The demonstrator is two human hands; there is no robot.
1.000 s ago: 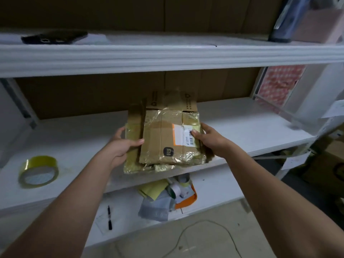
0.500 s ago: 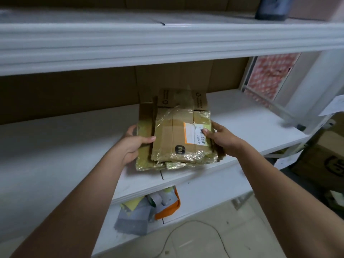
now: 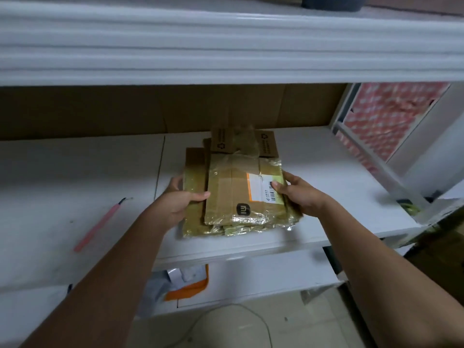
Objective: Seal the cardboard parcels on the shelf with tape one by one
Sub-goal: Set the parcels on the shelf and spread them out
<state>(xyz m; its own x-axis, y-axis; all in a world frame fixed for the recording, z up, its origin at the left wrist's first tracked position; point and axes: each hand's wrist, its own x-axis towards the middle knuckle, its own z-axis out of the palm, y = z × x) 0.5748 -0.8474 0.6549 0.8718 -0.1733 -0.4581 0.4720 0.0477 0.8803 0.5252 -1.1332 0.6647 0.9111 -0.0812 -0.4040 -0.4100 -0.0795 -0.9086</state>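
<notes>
Parcels (image 3: 238, 194) already wrapped in tape sit stacked on the shelf (image 3: 326, 177), left hand (image 3: 179, 203) and right hand (image 3: 298, 194) each pinching an edge, further sealing undeterminable

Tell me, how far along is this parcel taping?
Done, by the look of it: the top parcel on the stack is already wrapped in shiny tape. In hand: the left hand and right hand grip the stack's sides on the shelf. Left: I can't tell whether the parcels underneath are fully sealed, and no tape roll is in view.
</notes>
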